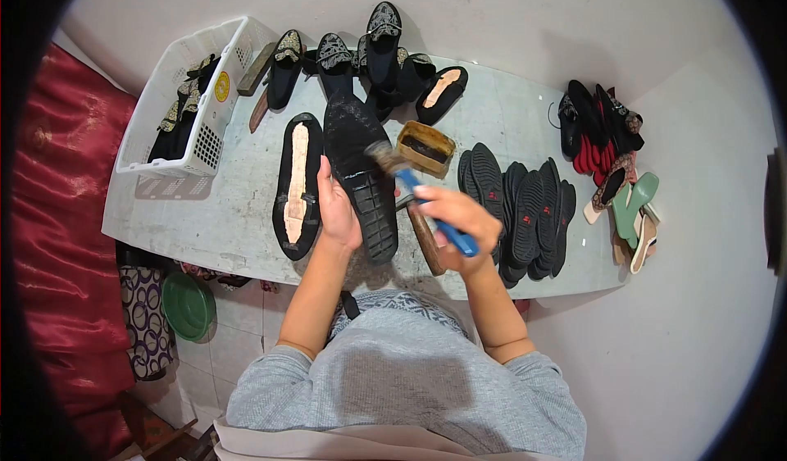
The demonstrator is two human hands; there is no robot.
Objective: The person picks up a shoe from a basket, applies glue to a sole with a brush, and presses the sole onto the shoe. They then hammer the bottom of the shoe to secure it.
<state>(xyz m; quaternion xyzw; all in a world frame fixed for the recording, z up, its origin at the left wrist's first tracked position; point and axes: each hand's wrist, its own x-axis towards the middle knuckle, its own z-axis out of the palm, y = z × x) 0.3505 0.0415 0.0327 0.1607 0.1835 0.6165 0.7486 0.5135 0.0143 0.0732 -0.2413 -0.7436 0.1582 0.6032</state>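
My left hand (338,208) is closed round the left edge of a black shoe sole (361,162), held up over the table with its inner face showing. In my right hand (459,222) is a brush with a blue handle (410,186); its bristles touch the sole's right edge near the middle. A black shoe upper with a pale insole strip (296,186) lies left of my left hand. Behind the brush stands a small yellowish tub (426,147) with dark contents. A hammer with a wooden handle (425,240) lies partly hidden beneath my right hand.
A white basket (193,109) holding patterned shoe parts stands at the back left of the table (221,231). Patterned black shoes (334,59) line the back. Black soles (525,215) lie to the right, with red-and-black shoes (592,125) and green sandals (635,207) beyond them.
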